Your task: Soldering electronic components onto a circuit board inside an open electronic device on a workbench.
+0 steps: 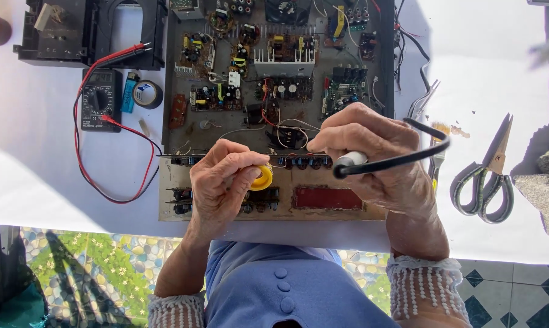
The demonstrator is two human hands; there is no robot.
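So here we've got an opened-up amplifier chassis (177, 130) lying flat on a white table (31, 158), all its circuit boards (286, 79) exposed and the front panel edge facing us. Our left hand (223, 182) is curled shut around a small yellow spool (263, 178), thumb and fingers pinching it right over the front edge of the chassis; we'd call it a solder reel, but the solder strand itself is too thin to make out. Our right hand (371, 155) is closed in a pen-style grip on a soldering iron handle (352, 160), white at the visible end, with its black cord (408, 159) looping off to the right. The tip is hidden under the fingers, so we can't tell what it's touching, just that it sits near the tangle of white and red wires (289, 130) behind the front panel. The 2 hands are close together, spool and handle nearly level with each other.

Off to the left there's a black multimeter (99, 100) with red leads (83, 170) trailing around it, a blue lighter (128, 91) just beside it and a roll of tape (147, 94) next to that. On the right, well apart from the chassis, green-handled scissors (484, 182) lie closed, with tweezers (425, 100) between them and the chassis.
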